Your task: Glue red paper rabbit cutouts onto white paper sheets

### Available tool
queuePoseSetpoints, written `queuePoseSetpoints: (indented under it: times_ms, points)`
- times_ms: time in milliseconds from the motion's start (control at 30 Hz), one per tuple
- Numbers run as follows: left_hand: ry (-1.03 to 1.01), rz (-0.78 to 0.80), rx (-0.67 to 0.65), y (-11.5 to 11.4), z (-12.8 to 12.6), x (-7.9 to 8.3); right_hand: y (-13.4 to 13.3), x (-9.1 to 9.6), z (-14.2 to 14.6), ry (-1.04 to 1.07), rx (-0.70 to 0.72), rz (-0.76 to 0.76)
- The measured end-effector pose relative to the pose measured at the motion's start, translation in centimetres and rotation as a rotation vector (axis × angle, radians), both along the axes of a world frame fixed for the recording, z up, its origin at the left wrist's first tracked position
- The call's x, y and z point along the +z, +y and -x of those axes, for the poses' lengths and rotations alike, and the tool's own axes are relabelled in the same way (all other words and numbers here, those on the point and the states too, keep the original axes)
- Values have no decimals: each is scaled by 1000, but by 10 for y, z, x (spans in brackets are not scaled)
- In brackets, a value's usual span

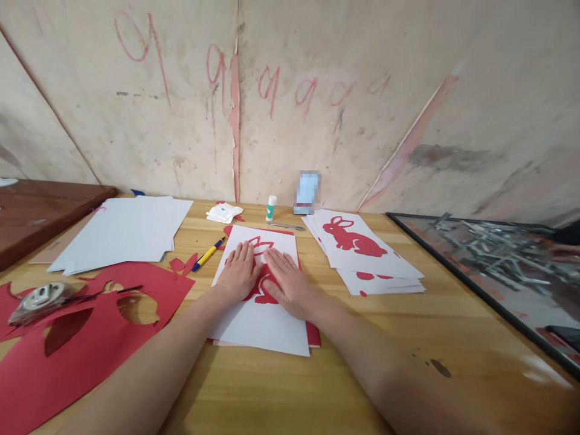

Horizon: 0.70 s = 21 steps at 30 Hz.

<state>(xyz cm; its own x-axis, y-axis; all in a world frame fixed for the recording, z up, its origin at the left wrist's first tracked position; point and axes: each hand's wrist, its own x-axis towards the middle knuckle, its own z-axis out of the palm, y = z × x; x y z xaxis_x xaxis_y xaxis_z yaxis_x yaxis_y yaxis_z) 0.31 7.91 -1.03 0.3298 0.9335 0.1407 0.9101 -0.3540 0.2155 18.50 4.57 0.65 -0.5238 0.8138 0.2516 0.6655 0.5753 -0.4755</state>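
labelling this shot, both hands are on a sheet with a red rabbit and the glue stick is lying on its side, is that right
No, the glue stick stands upright, as the head view shows; the left hand and right hand are on a sheet with a red rabbit.

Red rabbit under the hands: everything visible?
The red rabbit cutout looks like thin paper, with loop-outlined ears and a pale curved slit low on the body. It lies flat on a white sheet, ears at the far end. The left hand and right hand rest over it, hiding much of its middle.
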Motion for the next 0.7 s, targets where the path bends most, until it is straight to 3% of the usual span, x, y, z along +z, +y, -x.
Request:
queuePoseSetpoints:
  times_ms: [67, 167, 700]
  points:
    - [23, 1, -4, 1, -1, 0, -6, 0, 4, -198, 38, 19]
    - [45, 9, -5, 0, -2, 2, -9, -1, 6, -330, 43, 107]
    - [40, -70, -21, 2, 0, -9, -9, 4, 10, -386, 0, 168]
